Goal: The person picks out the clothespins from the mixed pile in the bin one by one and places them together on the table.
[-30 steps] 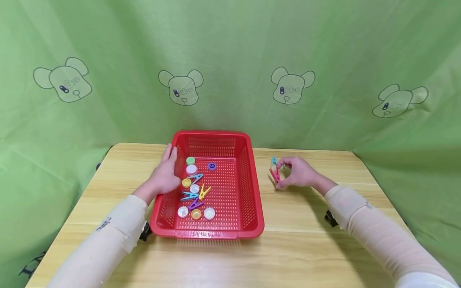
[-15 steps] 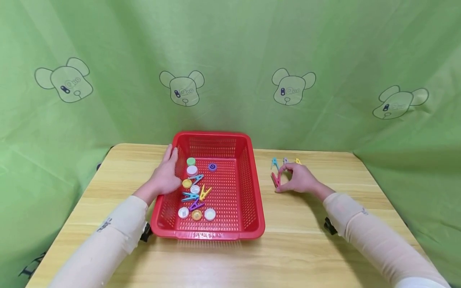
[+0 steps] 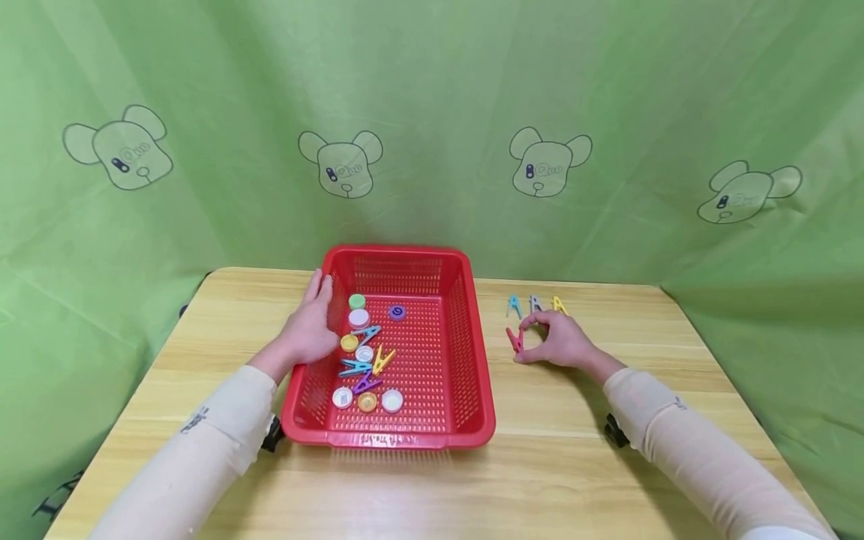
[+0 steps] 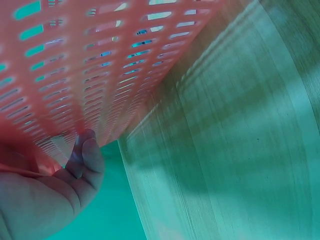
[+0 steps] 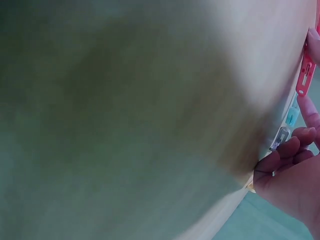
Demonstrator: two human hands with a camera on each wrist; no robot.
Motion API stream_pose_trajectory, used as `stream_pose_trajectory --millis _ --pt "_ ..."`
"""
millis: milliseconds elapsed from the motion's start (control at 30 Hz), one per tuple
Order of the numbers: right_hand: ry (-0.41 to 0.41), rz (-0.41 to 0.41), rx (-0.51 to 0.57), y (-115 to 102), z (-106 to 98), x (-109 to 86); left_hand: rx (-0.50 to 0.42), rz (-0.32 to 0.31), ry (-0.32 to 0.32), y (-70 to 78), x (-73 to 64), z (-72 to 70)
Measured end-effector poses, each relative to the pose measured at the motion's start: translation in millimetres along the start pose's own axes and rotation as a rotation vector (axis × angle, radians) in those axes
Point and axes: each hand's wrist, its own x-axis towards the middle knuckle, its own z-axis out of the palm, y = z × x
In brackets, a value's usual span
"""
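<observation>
My left hand [image 3: 312, 330] grips the left rim of a red plastic basket [image 3: 478, 352]; in the left wrist view its curled fingers [image 4: 92, 155] lie against the outside of the perforated wall. To the right of the basket, my right hand [image 3: 563, 341] pinches a red clothespin [image 3: 515, 340] between thumb and index finger, close over the table. The right wrist view shows the same red clothespin [image 5: 306, 75] at its right edge, with the other fingers curled in. Just beyond this hand lie a blue clothespin [image 3: 514, 305], a grey clothespin [image 3: 535, 303] and a yellow clothespin [image 3: 559, 304].
Inside the basket, mostly on its left side, are several bottle caps, such as a green cap [image 3: 357, 301] and a purple cap [image 3: 397, 312], and several clothespins, including a purple clothespin [image 3: 367, 382]. The wooden table [image 3: 574, 465] meets a green curtain [image 3: 432, 150] behind.
My right hand has drawn slightly toward the front with the red clothespin, and the blue, grey and yellow clothespins behind it now show fully. The left hand and basket have stayed put.
</observation>
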Motion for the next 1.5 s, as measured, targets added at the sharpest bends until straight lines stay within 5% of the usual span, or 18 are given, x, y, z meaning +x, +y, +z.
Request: stream_pose_trajectory --millis 367,867,1500 --pt "0.152 0.025 -0.068 -10.7 7.8 -15.6 -0.013 -0.009 -0.011 -0.2 -1.0 1.4" --pt "0.036 -0.043 -0.102 -17.2 3.5 -20.4 0.026 0.025 0.006 -1.3 -1.0 -0.1" --pt "-0.044 -0.222 0.014 -20.2 4.5 -6.5 0.013 0.013 0.002 -1.3 -1.7 0.1"
